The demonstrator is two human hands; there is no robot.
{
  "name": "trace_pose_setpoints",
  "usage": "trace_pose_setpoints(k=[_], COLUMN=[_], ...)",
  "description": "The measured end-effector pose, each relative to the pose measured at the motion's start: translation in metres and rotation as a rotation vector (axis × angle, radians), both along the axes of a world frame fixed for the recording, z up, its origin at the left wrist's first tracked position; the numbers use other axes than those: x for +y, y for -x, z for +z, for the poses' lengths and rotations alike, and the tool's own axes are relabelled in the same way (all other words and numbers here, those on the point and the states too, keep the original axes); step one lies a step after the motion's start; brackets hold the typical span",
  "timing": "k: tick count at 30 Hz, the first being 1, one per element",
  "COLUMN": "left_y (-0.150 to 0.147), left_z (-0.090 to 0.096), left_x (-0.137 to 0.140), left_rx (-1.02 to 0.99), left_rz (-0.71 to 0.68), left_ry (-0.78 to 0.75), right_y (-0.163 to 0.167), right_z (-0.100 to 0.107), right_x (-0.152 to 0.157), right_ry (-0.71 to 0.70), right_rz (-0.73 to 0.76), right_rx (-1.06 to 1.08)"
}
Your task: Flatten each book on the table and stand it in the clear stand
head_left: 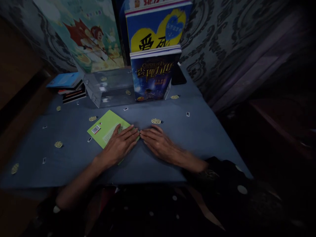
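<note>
- Left hand [120, 144] lies spread, palm down, on the green booklet [106, 128], lying flat on the bench [197, 131].
- Right hand [158, 143] rests flat beside it, fingertips almost meeting the left's.
- Step seems to be steadying the booklet; lifting it calls for a grip on its edge.

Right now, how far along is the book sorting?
Two dark blue books already stand upright at the clear box. In hand: the left hand lies flat on the green book, the right hand rests on the table beside it. A small stack looks left at the far left.
</note>
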State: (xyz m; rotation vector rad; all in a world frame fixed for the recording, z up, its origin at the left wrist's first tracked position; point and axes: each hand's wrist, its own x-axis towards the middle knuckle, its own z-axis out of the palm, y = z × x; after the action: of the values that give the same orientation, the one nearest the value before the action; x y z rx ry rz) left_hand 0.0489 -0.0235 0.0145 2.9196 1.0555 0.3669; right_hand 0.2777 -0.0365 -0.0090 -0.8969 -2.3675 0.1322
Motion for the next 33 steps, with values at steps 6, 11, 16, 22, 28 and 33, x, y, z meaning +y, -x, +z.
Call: trace_pose_setpoints(k=[6,11,16,22,28,33], left_y=[-0.005,0.002,0.015,0.018,0.025,0.048], left_z=[-0.003,-0.001,0.004,0.000,-0.004,-0.008], left_x=[-0.003,-0.005,-0.018,-0.034,-0.037,-0.044], left_rx=[-0.031,0.023,0.060,0.081,0.106,0.128], left_rz=[0.020,0.040,0.036,0.049,0.025,0.042], left_ry=[-0.012,0.059,0.115,0.048,0.051,0.049], right_y=[0.000,-0.001,0.001,0.005,0.003,0.007], right_z=[-0.005,-0.002,0.002,0.001,0.000,0.000], right_x=[-0.001,-0.005,-0.014,-0.016,-0.017,-0.011], right_ry=[-0.010,0.042,0.092,0.075,0.078,0.121], right_rz=[-0.003,-0.002,-0.008,0.026,0.008,-0.002], right_rx=[-0.037,-0.063,-0.084,-0.080,-0.094,-0.098])
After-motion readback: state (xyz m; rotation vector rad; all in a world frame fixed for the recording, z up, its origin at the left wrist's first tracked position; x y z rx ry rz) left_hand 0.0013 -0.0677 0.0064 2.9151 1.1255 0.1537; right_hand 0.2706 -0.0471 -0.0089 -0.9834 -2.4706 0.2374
